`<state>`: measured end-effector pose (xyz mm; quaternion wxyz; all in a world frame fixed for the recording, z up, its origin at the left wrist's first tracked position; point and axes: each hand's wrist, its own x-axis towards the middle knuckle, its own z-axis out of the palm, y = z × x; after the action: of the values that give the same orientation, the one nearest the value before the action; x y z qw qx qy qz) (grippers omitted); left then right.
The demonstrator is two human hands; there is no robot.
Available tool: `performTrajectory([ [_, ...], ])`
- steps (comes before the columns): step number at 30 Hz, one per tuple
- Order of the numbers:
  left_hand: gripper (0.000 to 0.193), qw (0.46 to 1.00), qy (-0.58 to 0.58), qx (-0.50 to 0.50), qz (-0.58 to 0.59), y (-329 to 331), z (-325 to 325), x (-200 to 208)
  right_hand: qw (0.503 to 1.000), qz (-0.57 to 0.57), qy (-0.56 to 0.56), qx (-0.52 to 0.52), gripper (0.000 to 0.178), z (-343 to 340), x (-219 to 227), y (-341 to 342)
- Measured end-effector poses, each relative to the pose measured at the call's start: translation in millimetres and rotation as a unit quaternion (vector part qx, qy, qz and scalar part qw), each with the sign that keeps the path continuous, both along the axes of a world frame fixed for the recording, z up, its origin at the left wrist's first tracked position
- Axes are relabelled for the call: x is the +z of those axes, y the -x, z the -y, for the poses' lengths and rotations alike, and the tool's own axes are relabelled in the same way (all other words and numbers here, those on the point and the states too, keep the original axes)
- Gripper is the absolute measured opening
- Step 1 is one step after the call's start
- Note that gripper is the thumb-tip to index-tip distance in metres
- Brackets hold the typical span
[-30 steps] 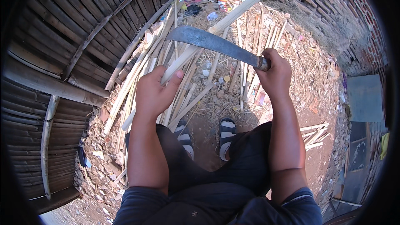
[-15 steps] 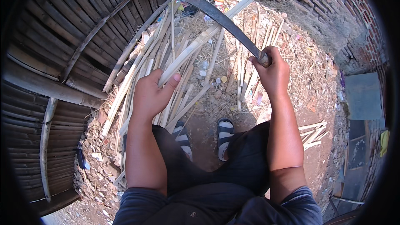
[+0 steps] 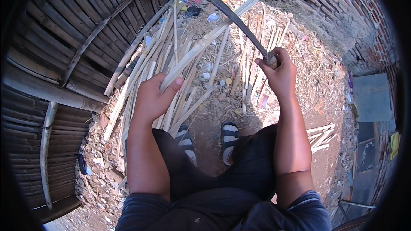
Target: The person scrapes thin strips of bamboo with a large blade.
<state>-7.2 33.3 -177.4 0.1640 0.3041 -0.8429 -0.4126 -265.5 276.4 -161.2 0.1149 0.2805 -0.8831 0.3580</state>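
A long pale bamboo strip (image 3: 198,47) slants from lower left up toward the far right. Its near end is gripped in my left hand (image 3: 155,97), thumb along one side and fingers wrapped under it. My right hand (image 3: 280,73) is closed round the short wooden handle of a machete (image 3: 240,25), a long dark blade with a curved tip. The blade crosses over the strip beyond its middle, pointing to the far left. Whether the edge touches the strip, I cannot tell.
Many bamboo strips (image 3: 136,79) lie piled at the left, with more (image 3: 256,64) ahead and a small stack (image 3: 320,137) at the right. Rubble, straw and litter cover the ground. A bamboo wall (image 3: 55,30) stands left, a brick wall (image 3: 342,0) far right. My sandals (image 3: 230,139) are between.
The machete blade has turned slightly, showing a narrower face, and its tip has shifted right and farther away. Both hands keep their grip, almost in place.
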Motion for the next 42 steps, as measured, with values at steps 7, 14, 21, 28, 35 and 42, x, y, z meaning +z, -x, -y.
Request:
performTrajectory([
  [7, 0.060, 0.999, -0.034, -0.018, 0.001, 1, 0, 1, 0.966, 0.220, 0.087, 0.106, 0.040, -9, -3, 8],
  [14, 0.058, 0.999, -0.039, -0.011, 0.022, 3, -1, 4, 0.902, 0.367, 0.185, 0.130, 0.033, -9, -2, 3],
  [21, 0.058, 0.999, -0.045, -0.014, 0.026, 2, 1, 1, 0.921, 0.333, 0.128, 0.158, 0.032, -9, -1, 2],
  [28, 0.049, 0.997, -0.075, -0.015, 0.026, 0, 1, 8, 0.897, 0.369, 0.141, 0.197, 0.035, 7, -6, -16],
  [35, 0.039, 0.998, -0.067, -0.021, 0.000, 2, -2, 2, 0.902, 0.366, 0.123, 0.193, 0.028, 1, -6, -10],
  [42, 0.037, 0.997, -0.075, -0.019, 0.021, 1, -2, 9, 0.892, 0.380, 0.133, 0.206, 0.028, 4, -5, -14],
])
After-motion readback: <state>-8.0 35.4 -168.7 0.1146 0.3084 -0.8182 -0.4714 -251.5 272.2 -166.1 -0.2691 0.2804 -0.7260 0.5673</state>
